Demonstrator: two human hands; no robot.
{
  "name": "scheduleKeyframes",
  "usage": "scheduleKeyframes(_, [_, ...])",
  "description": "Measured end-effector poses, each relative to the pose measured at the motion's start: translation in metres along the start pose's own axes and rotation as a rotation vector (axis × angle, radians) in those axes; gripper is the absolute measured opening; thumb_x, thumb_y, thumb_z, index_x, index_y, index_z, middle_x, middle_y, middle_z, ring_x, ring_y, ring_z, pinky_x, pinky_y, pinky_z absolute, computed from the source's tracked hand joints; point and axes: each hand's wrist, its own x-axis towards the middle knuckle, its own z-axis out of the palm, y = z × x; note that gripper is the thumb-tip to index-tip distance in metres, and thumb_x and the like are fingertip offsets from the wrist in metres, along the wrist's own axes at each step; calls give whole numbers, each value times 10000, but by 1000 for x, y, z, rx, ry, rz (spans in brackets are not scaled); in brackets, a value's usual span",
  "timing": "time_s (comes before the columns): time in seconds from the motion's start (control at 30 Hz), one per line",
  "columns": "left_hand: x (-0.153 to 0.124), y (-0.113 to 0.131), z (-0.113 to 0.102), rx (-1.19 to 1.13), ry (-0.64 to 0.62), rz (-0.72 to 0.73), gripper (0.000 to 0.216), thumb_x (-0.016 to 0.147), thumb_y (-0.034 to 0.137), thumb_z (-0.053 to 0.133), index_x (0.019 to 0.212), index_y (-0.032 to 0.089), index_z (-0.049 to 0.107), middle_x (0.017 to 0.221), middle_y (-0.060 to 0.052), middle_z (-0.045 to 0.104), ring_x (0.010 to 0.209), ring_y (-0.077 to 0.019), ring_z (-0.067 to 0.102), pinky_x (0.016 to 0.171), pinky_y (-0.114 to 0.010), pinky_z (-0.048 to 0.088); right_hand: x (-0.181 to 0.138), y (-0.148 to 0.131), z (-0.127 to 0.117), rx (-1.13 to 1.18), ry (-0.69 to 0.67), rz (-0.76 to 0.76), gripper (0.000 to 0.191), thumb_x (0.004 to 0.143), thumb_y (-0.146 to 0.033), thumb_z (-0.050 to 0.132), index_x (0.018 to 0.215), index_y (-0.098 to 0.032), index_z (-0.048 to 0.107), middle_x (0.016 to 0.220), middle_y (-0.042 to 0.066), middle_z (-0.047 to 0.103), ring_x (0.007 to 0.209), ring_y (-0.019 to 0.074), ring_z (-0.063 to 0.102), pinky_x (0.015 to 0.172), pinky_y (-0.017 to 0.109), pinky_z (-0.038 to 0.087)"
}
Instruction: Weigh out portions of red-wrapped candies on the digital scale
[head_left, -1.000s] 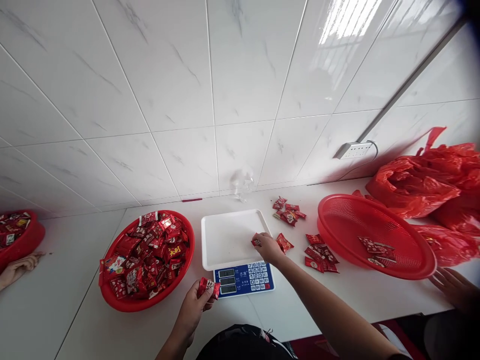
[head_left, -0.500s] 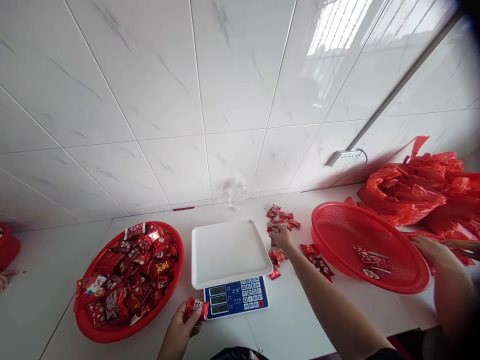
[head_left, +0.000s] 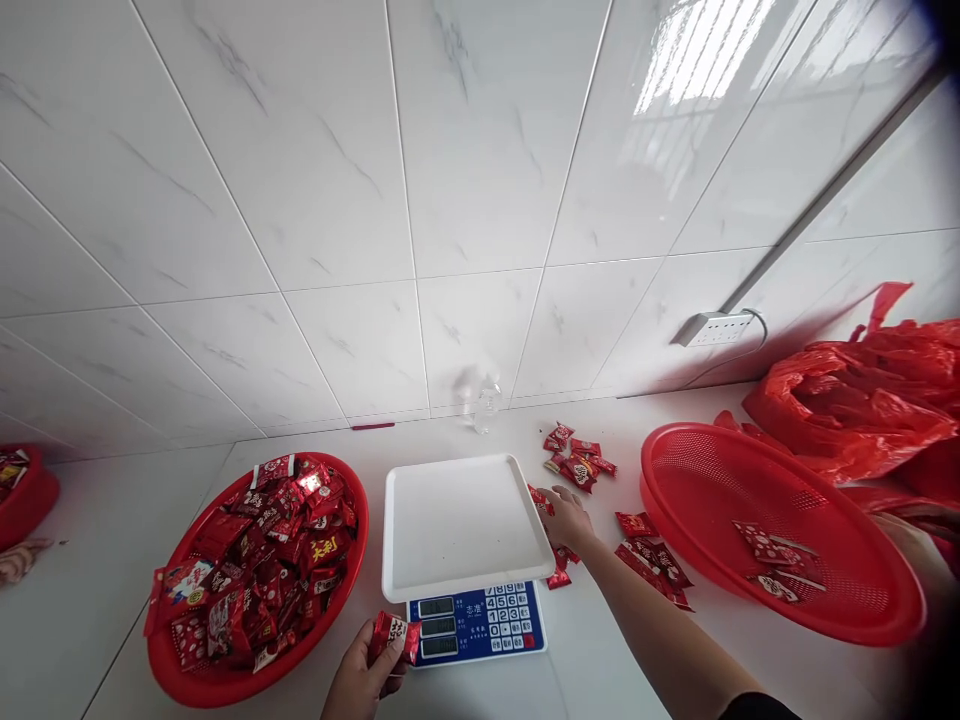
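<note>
My left hand (head_left: pixel 364 678) is at the bottom edge, closed on a red candy packet (head_left: pixel 394 634) just left of the blue keypad of the scale (head_left: pixel 475 622). The scale's white tray (head_left: pixel 465 522) has nothing on it. My right hand (head_left: pixel 566 519) lies palm down beside the tray's right edge, over a few loose red packets (head_left: pixel 556 572); its curled fingers hide whether they grip one. More loose packets (head_left: pixel 576 462) lie behind it and another pile (head_left: pixel 651 556) to its right.
A red basket (head_left: pixel 157 655) full of red packets stands left of the scale. A tilted red basket (head_left: pixel 862 620) with a few packets sits on the right, with red plastic bags (head_left: pixel 862 400) behind it. Another person's hand (head_left: pixel 21 560) and a red basket (head_left: pixel 30 500) are at far left.
My right hand moved from the tray's right edge out to the loose packets and now rests on those close to the tray. My left hand kept its packet. The other person's hand at the right basket withdrew.
</note>
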Motion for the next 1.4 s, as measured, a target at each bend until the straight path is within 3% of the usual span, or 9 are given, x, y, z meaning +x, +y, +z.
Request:
scheduleKeyframes(0.1, [1,-1,2,17,-13,3,606,427,606,708,840,172,615,621,-19,616,593,-150,544,591,-270,426,-2,-4,3,-32,-48,-37,534,754,-364,525,1275,-306,425,1443,63,278,1329,302,181,967,522,288])
scheduleKeyframes(0.27, [1,1,2,44,-52,13,610,449,604,701,869,170,613,659,-26,632,626,-162,564,609,-274,431,-9,-12,4,14,-54,-108,502,656,-337,637,1150,-310,552,1353,32,441,1292,296,291,975,492,311])
scheduleKeyframes(0.47, [-4,10,-5,42,-163,34,581,521,560,693,941,171,590,749,-29,636,656,-142,566,616,-253,432,-40,-25,-28,126,280,0,441,881,-304,233,1206,-153,490,1231,127,533,1101,222,511,884,368,426])
scheduleKeyframes(0.57, [-8,18,4,36,-217,72,501,566,524,683,909,173,585,770,-34,636,660,-144,577,612,-256,441,-73,-49,-36,285,385,-57,426,869,-397,294,1145,-171,527,1120,113,604,960,222,583,803,344,474])
scheduleKeyframes(0.77, [12,46,23,181,-213,361,429,738,367,561,1120,184,492,1107,-107,593,935,-204,591,771,-307,469,-143,-107,-5,501,133,-376,311,828,-432,422,962,-225,612,949,75,665,799,190,621,703,296,513])
scheduleKeyframes(0.87, [38,57,-6,610,53,605,438,779,209,478,1212,161,442,1276,-119,478,1171,-206,447,963,-313,355,-167,-116,7,513,66,-389,303,830,-439,425,967,-245,614,956,67,670,812,189,628,706,287,518])
scheduleKeyframes(0.97, [60,59,-54,996,229,555,428,782,109,410,1202,167,473,1297,-110,457,1254,-212,347,1032,-341,250,-182,-111,12,501,1,-409,276,814,-449,454,943,-279,629,951,52,682,823,197,638,709,288,526])
scheduleKeyframes(1.17, [80,43,-108,1100,215,388,719,621,80,622,1298,220,422,1441,-156,266,1250,-401,306,930,-479,311,-196,-99,23,494,8,-344,260,760,-494,498,874,-320,655,921,36,705,820,235,656,696,324,546])
scheduleKeyframes(1.4, [92,42,-111,1038,214,454,521,735,81,484,1225,254,508,1402,-106,359,1139,-284,472,888,-358,361,-203,-116,22,489,-10,-379,260,766,-477,503,869,-305,669,921,34,707,821,225,654,722,309,538])
